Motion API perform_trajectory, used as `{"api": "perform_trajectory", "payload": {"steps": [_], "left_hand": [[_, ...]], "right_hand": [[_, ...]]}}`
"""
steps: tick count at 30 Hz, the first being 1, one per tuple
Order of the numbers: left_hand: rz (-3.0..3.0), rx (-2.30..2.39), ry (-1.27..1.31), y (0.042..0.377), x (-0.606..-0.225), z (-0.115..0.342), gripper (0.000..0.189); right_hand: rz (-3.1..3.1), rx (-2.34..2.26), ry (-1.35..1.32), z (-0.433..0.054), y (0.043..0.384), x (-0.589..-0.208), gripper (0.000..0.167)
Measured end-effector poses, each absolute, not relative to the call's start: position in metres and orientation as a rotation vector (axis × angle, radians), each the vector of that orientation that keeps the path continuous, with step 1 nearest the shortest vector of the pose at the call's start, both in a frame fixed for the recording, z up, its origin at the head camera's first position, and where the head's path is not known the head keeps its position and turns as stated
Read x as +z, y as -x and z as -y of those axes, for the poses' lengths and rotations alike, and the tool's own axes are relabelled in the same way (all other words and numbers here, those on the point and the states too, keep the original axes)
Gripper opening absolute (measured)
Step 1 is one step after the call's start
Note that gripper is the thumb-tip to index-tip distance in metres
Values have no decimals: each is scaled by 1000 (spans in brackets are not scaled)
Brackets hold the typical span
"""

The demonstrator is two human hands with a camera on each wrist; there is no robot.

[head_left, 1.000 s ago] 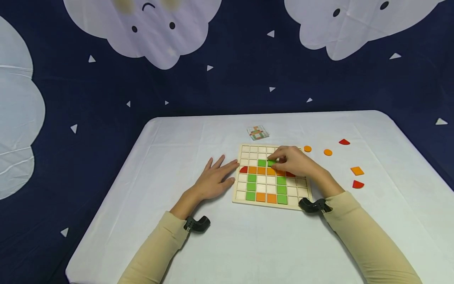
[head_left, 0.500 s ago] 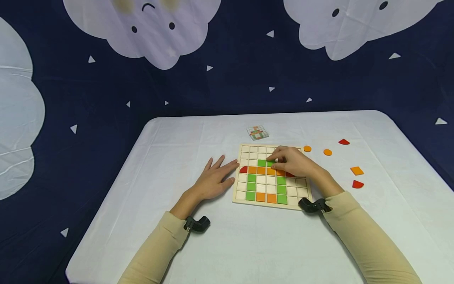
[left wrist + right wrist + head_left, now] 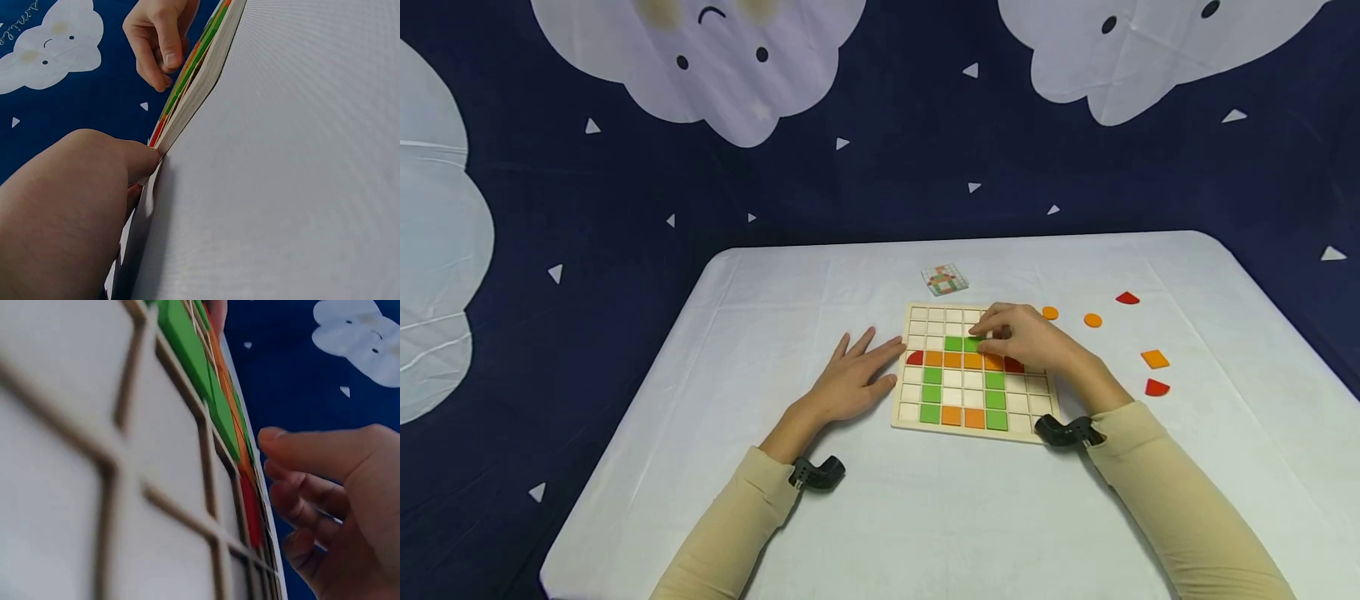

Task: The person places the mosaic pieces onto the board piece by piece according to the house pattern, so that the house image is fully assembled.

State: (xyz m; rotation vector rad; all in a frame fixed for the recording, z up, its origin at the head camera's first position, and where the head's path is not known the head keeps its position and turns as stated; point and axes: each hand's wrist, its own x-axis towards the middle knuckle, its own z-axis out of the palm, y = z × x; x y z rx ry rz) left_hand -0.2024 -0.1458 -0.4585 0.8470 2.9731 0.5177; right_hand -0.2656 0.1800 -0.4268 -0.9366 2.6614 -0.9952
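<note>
A wooden grid board [image 3: 952, 379] lies on the table, with green, orange and red tiles set in its squares. My left hand [image 3: 850, 385] rests flat beside it, fingers spread. Its fingertips touch the board's left edge, and in the left wrist view the thumb meets the board's side [image 3: 203, 87]. Over the upper right part hovers my right hand [image 3: 1030, 340], close to a green tile [image 3: 972, 344] above the orange row. In the right wrist view its thumb [image 3: 312, 450] and fingers hold nothing. That hand hides several squares behind it.
Loose pieces lie right of the board: two orange discs [image 3: 1093, 320], an orange square [image 3: 1155, 359] and two red quarter-round pieces [image 3: 1157, 388]. A small stack of pattern cards [image 3: 945, 280] lies behind the board. Dark blue cloth [image 3: 910, 200] hangs behind the table.
My right hand has let go of the green tile and moved slightly up and to the right. The tile stays in its square. My left hand has not moved.
</note>
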Motion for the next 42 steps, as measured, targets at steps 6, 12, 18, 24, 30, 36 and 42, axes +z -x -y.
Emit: {"api": "perform_trajectory", "payload": {"steps": [6,12,18,24,30,36,42], "left_hand": [[-2972,524,-848,202,-458,145,54],[-2973,518,-837,202,-458,144,54],[-2966,525,-834,201,-458,144,54],[-2971,525,-827,201,-457,144,54],[-2967,538,-832,201,-457,143,54],[-2968,529,-834,201,-457,143,54],[-2962,540,-829,202,-458,143,54]], "right_hand": [[-2666,-983,873,-202,267,-411,27],[-2660,-901,757,-238,269,-396,36],[-2645,-880,588,-287,265,-389,41],[-2626,-983,459,-331,261,-398,47],[-2625,-1013,369,-369,252,-407,47],[-2577,-1112,302,-395,241,-414,46],[-2530,-1114,315,-407,236,-418,45]]}}
